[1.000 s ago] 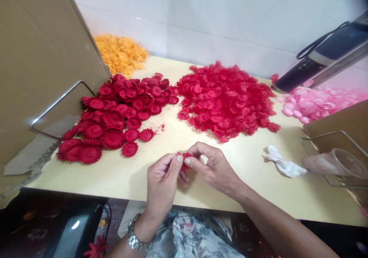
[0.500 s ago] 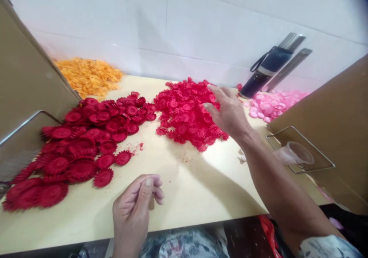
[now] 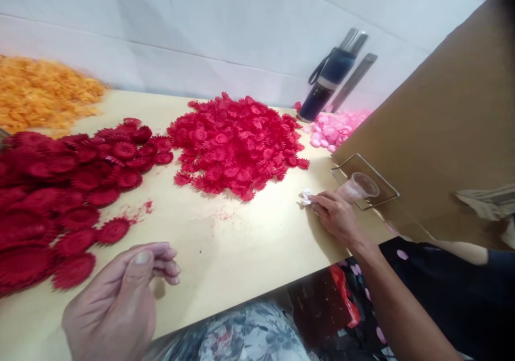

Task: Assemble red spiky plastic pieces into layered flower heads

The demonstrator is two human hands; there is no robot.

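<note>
My right hand touches the crumpled tissue just past its fingertips, closure I cannot tell; best pinched lightly, knuckles clear of the cup beside them, my left hand loosely curled, apparently unladen.

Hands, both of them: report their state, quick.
Left hand: loosely curled, nothing visible in it; open or closed, cannot tell.
Right hand: at the crumpled white paper; grip hidden.

open tabletop, red heap blocking behind
</note>
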